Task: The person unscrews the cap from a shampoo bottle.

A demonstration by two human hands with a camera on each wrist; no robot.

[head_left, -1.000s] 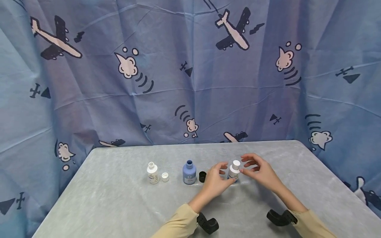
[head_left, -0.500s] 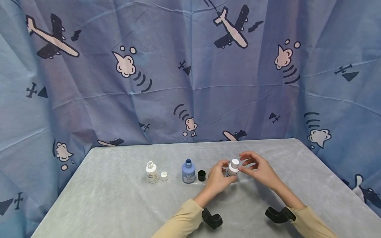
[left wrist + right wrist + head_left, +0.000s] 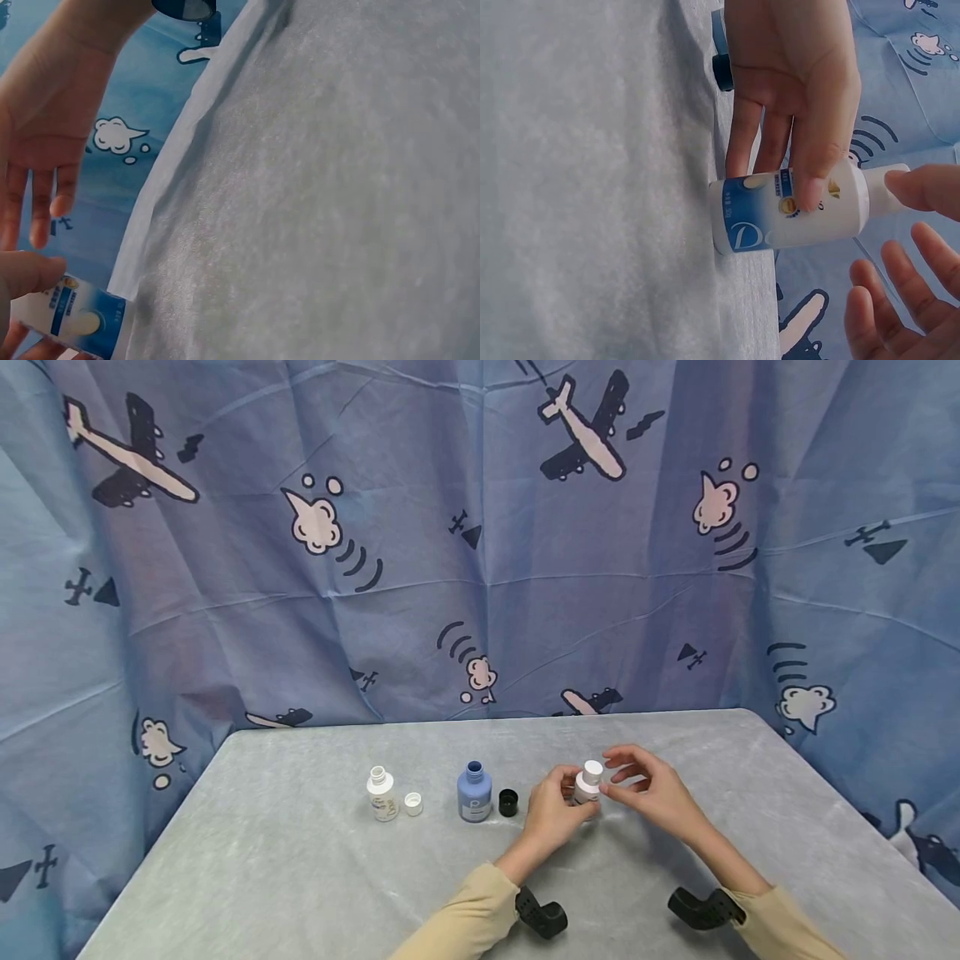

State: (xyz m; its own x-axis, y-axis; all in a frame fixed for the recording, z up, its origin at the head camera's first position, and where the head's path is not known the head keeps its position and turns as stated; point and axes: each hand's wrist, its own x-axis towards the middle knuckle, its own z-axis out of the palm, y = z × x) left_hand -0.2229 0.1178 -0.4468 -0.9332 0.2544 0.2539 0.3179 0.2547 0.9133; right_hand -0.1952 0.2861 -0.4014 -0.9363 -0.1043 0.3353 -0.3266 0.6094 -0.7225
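A small white bottle [image 3: 587, 789] with a blue-and-white label stands upright on the table, its white cap [image 3: 592, 771] on. My left hand [image 3: 553, 812] grips the bottle body from the left, thumb across the label, as the right wrist view also shows on the bottle [image 3: 836, 217]. On the other side, my right hand [image 3: 654, 789] is spread beside the cap, its thumb at the cap's edge and the other fingers apart from it. Whether that thumb presses on the cap, I cannot tell. In the left wrist view only the lower part of the bottle [image 3: 94, 319] shows.
Left of my hands stands a blue bottle [image 3: 475, 797] without its cap, a black cap [image 3: 508, 802] beside it. Farther left is an uncapped white bottle [image 3: 383, 799] with a white cap [image 3: 413, 804]. A patterned blue curtain [image 3: 420, 527] hangs behind the grey table [image 3: 262, 868].
My left hand has shifted slightly right and its fingers have closed round the bottle. The right hand has stayed nearly in place by the cap. The head view has tilted slightly.
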